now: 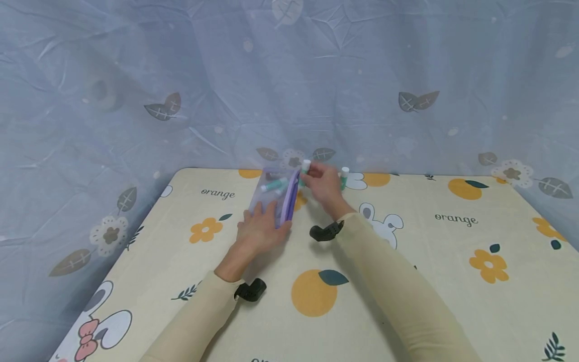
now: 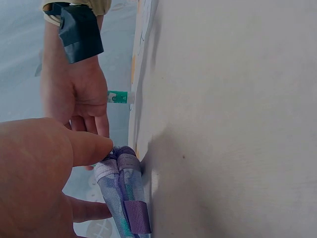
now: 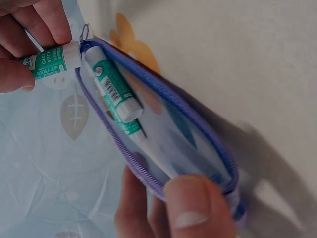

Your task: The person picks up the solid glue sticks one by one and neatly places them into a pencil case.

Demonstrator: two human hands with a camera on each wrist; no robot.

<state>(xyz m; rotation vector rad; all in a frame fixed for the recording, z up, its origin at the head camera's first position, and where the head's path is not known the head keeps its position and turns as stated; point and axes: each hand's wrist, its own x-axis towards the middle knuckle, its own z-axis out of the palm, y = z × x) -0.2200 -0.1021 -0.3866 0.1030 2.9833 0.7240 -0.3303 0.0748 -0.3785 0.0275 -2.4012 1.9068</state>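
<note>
A mesh pencil pouch (image 1: 291, 201) with purple edging lies at the back of the table, its zipper open. My left hand (image 1: 260, 229) grips its near end, thumb on one side and fingers on the other. Inside, the right wrist view shows one green-and-white glue stick (image 3: 111, 84) on top of another, partly hidden one (image 3: 132, 128). Between thumb and fingers, my right hand (image 1: 323, 186) pinches a further glue stick (image 3: 52, 60), its white end at the far corner of the pouch's mouth.
To the right of my right hand, one more glue stick (image 1: 344, 178) stands upright near the table's back edge. A patterned cloth (image 1: 384, 301) covers the table. Behind it hangs a grey-blue curtain (image 1: 253, 90).
</note>
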